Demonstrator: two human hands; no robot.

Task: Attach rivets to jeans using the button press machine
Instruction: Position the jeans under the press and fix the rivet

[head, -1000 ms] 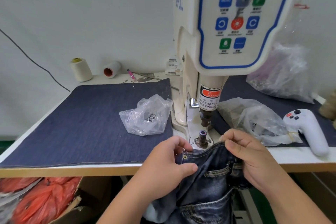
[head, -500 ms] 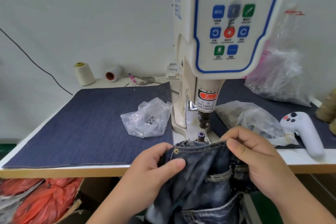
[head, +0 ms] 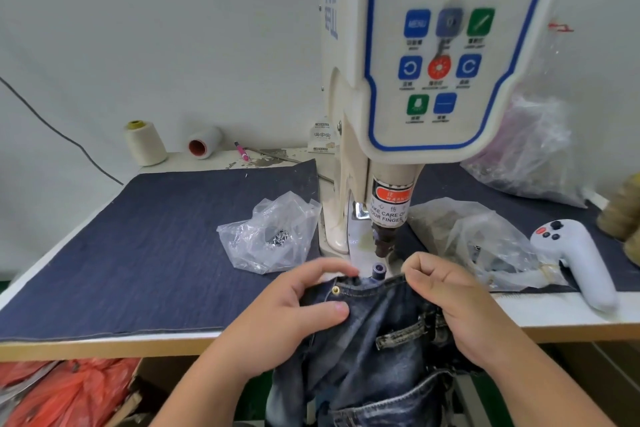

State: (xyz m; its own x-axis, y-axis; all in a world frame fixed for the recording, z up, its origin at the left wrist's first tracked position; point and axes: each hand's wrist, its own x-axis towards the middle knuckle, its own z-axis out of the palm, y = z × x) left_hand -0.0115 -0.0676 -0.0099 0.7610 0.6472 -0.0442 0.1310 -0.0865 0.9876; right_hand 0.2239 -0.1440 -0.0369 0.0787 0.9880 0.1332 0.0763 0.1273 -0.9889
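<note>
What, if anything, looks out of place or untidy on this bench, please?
One spool lies tipped on its side by the wall, while its neighbour stands upright. Debris litters the table behind the denim mat. Nothing looks damaged.

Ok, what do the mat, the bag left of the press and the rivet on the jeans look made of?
Mat: dark denim-like cloth with a visible weave, matte. Bag: thin clear plastic, crinkled and glossy. Rivet: probably metal, a brassy shiny ring.
</note>
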